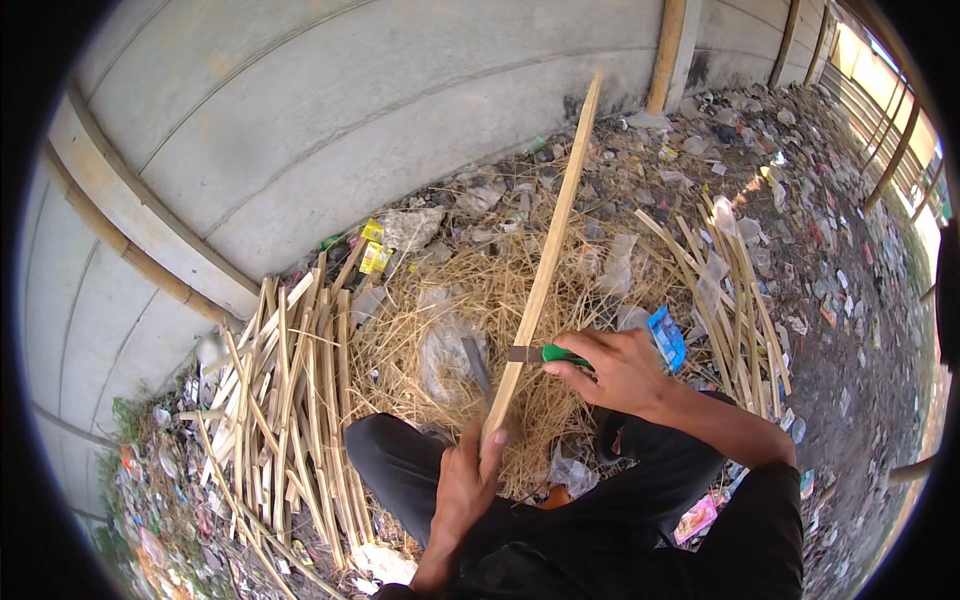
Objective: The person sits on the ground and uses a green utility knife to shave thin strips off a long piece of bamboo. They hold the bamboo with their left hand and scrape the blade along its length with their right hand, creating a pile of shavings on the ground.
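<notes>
A long, pale bamboo strip [548, 255] slants up and away from me, its far end near the wall. My left hand [466, 478] is closed round its near end, just above my lap. In my right hand [622, 372] is a knife [562, 354] with a green handle. Its dark, flat blade lies across the strip, touching it a little way beyond my left hand. Beneath the strip, a grey, flat, blade-like piece [477, 366] lies on the straw and crumpled clear plastic; its lower end is hidden.
A big pile of bamboo strips [290, 400] lies left of my bent legs. A smaller bundle of strips [735, 300] lies to the right. Straw shavings [410, 335] cover the ground before me, with litter around them. A grey panel wall [330, 110] rises behind.
</notes>
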A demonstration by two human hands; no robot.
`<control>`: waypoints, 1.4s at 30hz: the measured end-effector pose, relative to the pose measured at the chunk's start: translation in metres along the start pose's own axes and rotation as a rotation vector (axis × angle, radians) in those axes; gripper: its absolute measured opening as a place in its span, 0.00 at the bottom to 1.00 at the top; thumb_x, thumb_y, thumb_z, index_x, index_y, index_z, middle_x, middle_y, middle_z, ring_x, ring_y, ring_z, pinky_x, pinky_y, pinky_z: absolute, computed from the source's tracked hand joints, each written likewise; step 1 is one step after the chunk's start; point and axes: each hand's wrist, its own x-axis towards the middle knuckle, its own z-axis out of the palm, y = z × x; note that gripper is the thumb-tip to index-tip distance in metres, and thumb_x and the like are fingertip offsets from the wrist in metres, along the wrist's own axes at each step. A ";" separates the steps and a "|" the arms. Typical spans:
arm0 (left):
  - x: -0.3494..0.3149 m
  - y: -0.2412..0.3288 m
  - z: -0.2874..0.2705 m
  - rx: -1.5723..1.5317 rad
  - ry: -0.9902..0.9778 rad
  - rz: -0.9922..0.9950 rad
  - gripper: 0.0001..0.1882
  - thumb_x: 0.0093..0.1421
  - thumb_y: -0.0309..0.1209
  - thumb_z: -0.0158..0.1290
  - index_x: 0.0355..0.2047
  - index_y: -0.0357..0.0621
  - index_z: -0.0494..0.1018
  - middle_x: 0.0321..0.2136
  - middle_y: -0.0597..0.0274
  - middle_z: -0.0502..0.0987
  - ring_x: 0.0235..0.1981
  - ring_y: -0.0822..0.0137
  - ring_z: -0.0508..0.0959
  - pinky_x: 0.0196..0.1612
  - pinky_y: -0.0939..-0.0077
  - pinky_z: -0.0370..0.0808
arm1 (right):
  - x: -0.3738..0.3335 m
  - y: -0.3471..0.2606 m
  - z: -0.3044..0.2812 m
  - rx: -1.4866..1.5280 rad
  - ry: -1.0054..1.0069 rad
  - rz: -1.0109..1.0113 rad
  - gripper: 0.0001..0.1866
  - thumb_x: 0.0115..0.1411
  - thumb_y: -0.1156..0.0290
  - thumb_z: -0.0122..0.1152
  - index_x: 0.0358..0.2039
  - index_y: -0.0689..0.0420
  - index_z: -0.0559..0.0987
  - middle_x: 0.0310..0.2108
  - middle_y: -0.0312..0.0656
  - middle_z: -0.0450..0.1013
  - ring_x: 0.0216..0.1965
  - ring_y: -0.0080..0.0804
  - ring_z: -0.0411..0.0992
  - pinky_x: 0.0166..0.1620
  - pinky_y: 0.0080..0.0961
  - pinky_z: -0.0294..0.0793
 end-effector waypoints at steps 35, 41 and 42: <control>-0.004 0.002 0.003 0.094 0.078 0.015 0.23 0.76 0.45 0.58 0.40 0.32 0.71 0.21 0.35 0.78 0.27 0.30 0.82 0.30 0.44 0.75 | -0.003 -0.008 0.004 0.105 -0.068 0.037 0.15 0.73 0.53 0.66 0.45 0.52 0.82 0.31 0.39 0.84 0.25 0.41 0.83 0.25 0.36 0.80; -0.001 0.010 0.008 0.157 0.158 0.101 0.21 0.76 0.42 0.58 0.40 0.32 0.70 0.20 0.37 0.76 0.25 0.32 0.80 0.29 0.46 0.72 | -0.003 -0.008 0.003 0.051 -0.017 0.037 0.16 0.73 0.51 0.66 0.44 0.52 0.82 0.32 0.41 0.84 0.25 0.43 0.83 0.26 0.37 0.80; -0.002 0.010 0.008 0.165 0.153 0.091 0.21 0.75 0.42 0.58 0.40 0.32 0.70 0.20 0.37 0.76 0.25 0.32 0.80 0.29 0.46 0.72 | -0.001 -0.007 0.002 0.054 -0.005 0.046 0.16 0.73 0.51 0.66 0.44 0.52 0.82 0.32 0.41 0.84 0.25 0.43 0.83 0.26 0.37 0.80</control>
